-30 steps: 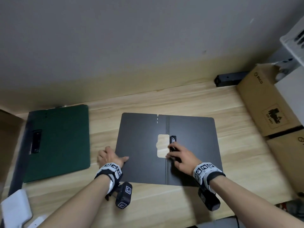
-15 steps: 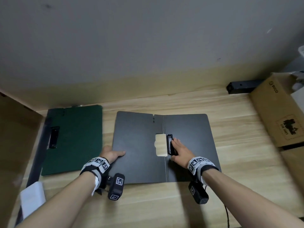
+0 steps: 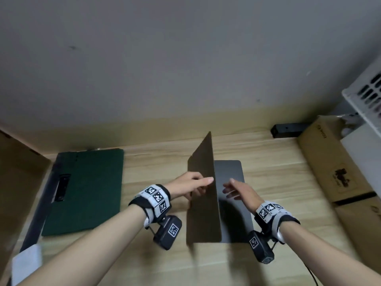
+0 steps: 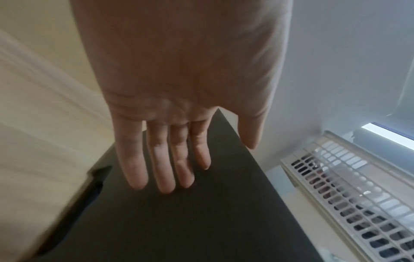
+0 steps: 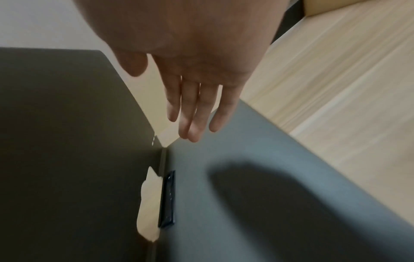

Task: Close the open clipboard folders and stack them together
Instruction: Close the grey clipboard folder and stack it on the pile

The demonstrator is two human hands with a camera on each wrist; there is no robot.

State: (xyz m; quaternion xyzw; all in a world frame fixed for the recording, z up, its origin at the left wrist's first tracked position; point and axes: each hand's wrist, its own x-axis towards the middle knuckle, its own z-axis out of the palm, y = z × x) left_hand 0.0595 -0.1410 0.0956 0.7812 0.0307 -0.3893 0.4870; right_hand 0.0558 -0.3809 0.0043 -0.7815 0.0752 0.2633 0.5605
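The black clipboard folder stands half closed on the wooden table. Its left cover [image 3: 203,193] is raised upright, and its right half [image 3: 231,174] lies flat. My left hand [image 3: 191,186] presses straight fingers [image 4: 165,177] against the outside of the raised cover [image 4: 201,221]. My right hand [image 3: 237,190] hovers open over the flat half, touching nothing. In the right wrist view the right hand [image 5: 177,106] hangs above the flat half [image 5: 246,221], with the folder's clip [image 5: 168,198] by the fold. A green folder [image 3: 86,188] lies flat at the left, its clip [image 3: 61,186] visible.
Cardboard boxes [image 3: 340,166] line the table's right side, under a white slotted crate [image 3: 367,96]. A black bar [image 3: 288,130] lies against the back wall. A cardboard panel [image 3: 18,182] stands at the left, and a white object [image 3: 26,263] lies at the front left.
The black folder's left cover has swung from flat to upright, pushed by my left hand. My right hand has come off the clip and lifted above the right half.
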